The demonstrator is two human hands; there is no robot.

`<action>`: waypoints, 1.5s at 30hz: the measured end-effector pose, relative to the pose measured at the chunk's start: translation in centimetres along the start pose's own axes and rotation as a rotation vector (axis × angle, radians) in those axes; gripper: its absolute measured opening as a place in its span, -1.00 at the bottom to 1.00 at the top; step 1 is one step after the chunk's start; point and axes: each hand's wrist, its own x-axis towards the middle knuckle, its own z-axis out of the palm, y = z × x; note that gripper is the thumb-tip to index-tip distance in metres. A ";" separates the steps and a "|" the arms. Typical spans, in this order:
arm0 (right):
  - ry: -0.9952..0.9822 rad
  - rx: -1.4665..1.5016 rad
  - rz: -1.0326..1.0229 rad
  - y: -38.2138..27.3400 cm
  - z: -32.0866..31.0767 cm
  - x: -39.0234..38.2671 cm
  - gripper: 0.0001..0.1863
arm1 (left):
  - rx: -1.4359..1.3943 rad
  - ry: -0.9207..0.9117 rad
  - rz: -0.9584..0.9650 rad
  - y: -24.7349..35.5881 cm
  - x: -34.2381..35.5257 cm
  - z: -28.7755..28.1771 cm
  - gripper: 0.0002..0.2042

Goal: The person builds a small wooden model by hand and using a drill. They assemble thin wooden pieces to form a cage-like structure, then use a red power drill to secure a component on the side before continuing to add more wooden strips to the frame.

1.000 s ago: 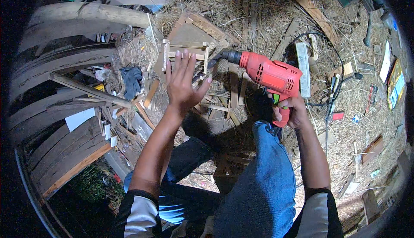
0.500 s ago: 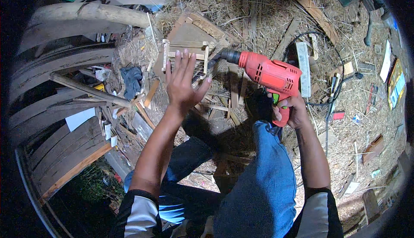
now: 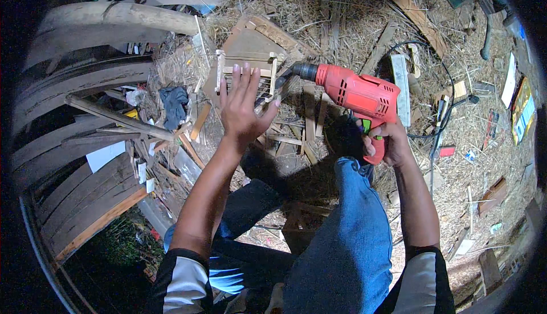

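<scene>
A red power drill [image 3: 360,93] with a black chuck and a green trigger is in my right hand [image 3: 393,143], whose fingers wrap its grip. Leftward, a dark attachment on the chuck [image 3: 305,71] reaches the right side of a small wooden slatted frame [image 3: 220,72]. On that frame lies my left hand [image 3: 240,108], fingers stretched out and pointing away from me; it covers much of the slats. The frame rests on a wooden board [image 3: 250,43]. The exact contact of the drill's tip is hard to make out.
Curved wooden planks [image 3: 97,78] fill the left side, near a dark cloth [image 3: 173,107]. A black cable [image 3: 453,95] loops over the straw at right, past a pale block [image 3: 400,89]. Wood scraps lie around; my jeans-clad knee [image 3: 347,223] is below the drill.
The drill and my right hand have shifted very slightly, the grip end a little to the right. My left hand stays on the wooden frame.
</scene>
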 end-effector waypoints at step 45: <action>0.144 -0.052 -0.096 -0.8 1.7 -4.0 -0.20 | -0.397 0.168 -0.570 -8.2 2.7 -1.9 -0.74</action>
